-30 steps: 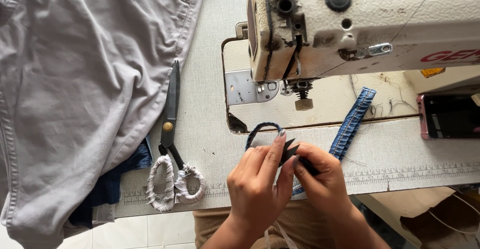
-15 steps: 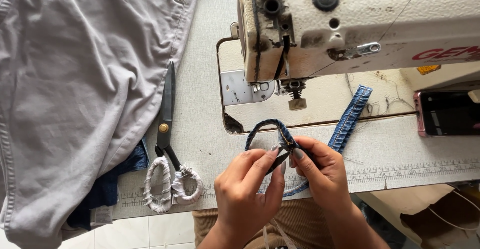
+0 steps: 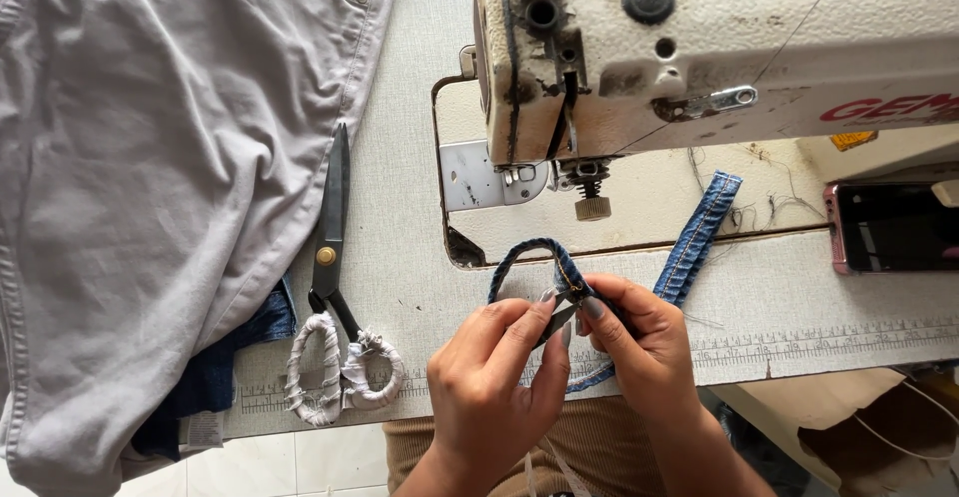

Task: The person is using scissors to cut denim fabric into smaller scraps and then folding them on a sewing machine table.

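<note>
Garment [image 3: 150,157], grey, one, spread at left | scissors [image 3: 335,297], one pair | left hand [image 3: 494,382] and right hand [image 3: 639,342] pinched on one denim strip [image 3: 689,247], looped below one sewing machine [image 3: 719,47] | phone [image 3: 889,227], one.

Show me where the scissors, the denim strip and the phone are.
scissors [image 3: 331,219], head view, on the blades.
denim strip [image 3: 699,232], head view, on its free end.
phone [image 3: 892,225], head view, on its dark screen.
</note>
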